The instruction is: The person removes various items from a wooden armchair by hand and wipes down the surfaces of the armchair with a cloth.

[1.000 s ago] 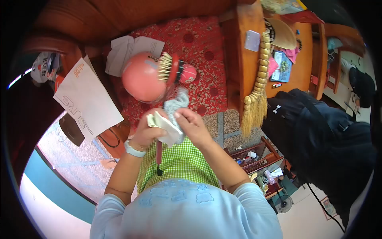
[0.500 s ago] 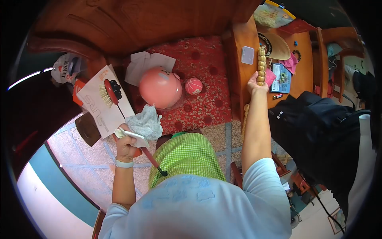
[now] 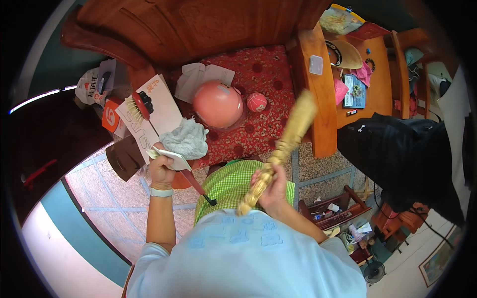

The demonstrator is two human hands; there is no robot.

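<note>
My left hand, closed, grips a folded white cloth or paper together with the dark red handle of a long brush. The brush's bristled head points away over a white printed box. A crumpled grey cloth hangs just beyond those fingers. In front of my shirt, my right hand is wrapped round a gold segmented stick. It tilts from near my chest up to the right, and its far end is blurred by motion.
A red patterned seat carries a large pink ball, a small pink ball and white papers. On the right, a wooden table holds a cap, pink cloths and a blue package. A black bag stands nearby.
My right hand has come back from the table toward my lap, bringing the gold stick, now tilted. The left hand keeps its hold. The view has shifted slightly.
</note>
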